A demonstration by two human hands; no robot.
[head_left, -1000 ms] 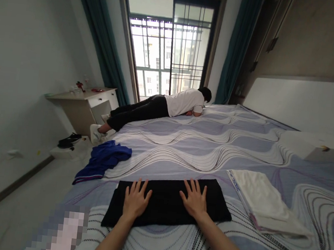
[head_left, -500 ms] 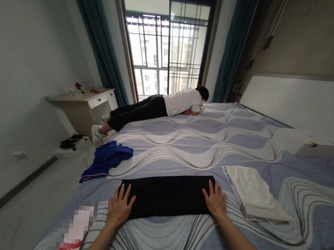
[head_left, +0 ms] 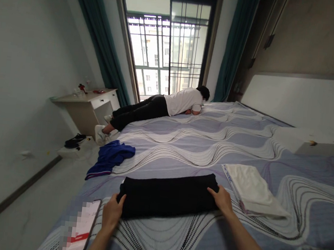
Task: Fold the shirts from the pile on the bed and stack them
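Note:
A folded black garment (head_left: 168, 196) stretches crosswise near the front of the bed; its exact kind does not show. My left hand (head_left: 113, 211) grips its left end, thumb on top and fingers tucked under the edge. At the right end, my right hand (head_left: 221, 199) pinches the cloth the same way. A folded white garment (head_left: 252, 189) rests just beyond my right hand. To the far left lies a crumpled blue garment (head_left: 111, 157) with a striped hem. A phone (head_left: 83, 227), partly pixelated, is close to my left forearm.
The bed (head_left: 194, 147) has a wavy-patterned cover. Across its far side a person (head_left: 163, 102) in a white top lies face down. A white box (head_left: 308, 142) stands at the right by the headboard (head_left: 303, 101). A desk (head_left: 82, 104) is beyond the bed's left edge.
Both hands were lying flat with fingers spread on the black garment's ends. Now they have moved outward and closed around those ends. The garment's ends look slightly lifted.

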